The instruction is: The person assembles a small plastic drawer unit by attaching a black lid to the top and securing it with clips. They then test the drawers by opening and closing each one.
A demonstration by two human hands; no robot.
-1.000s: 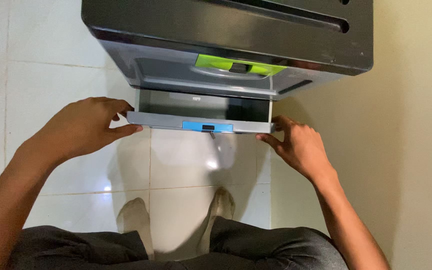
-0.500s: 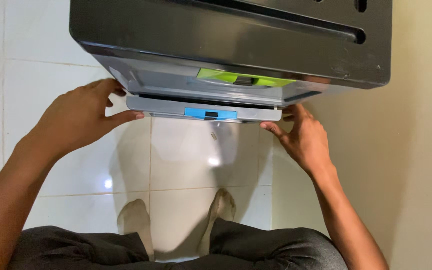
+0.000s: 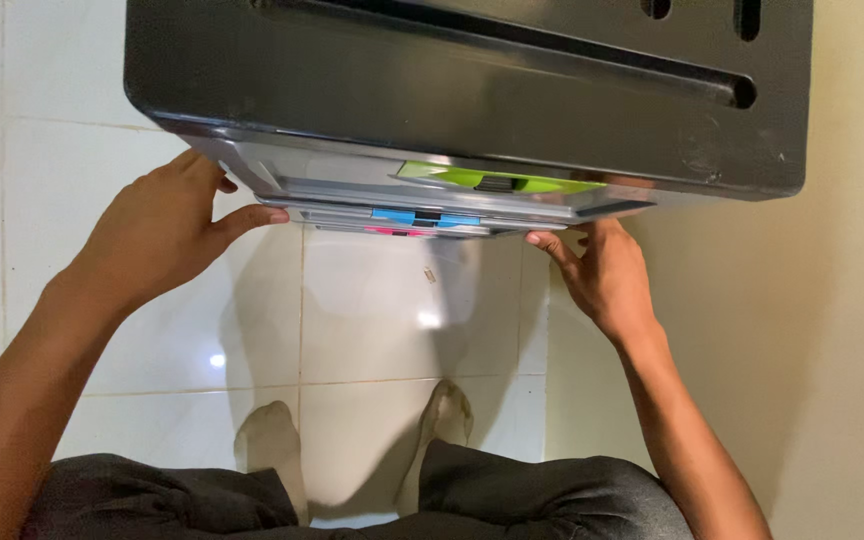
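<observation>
Both hands are pressing open-palmed — left hand (image 3: 157, 232), right hand (image 3: 600, 272) — against the grey drawer (image 3: 402, 213), gripping nothing, under the black cabinet (image 3: 452, 90).

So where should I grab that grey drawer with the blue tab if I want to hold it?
Probably at its two front corners, one hand coming in from each side. The grey drawer is wide and shallow and pushed almost fully into the black machine, so only its front edge shows. The left hand and right hand sit at those corners.

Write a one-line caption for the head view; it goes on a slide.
Left hand and right hand press a grey drawer nearly flush into a dark cabinet above a white tiled floor.
</observation>
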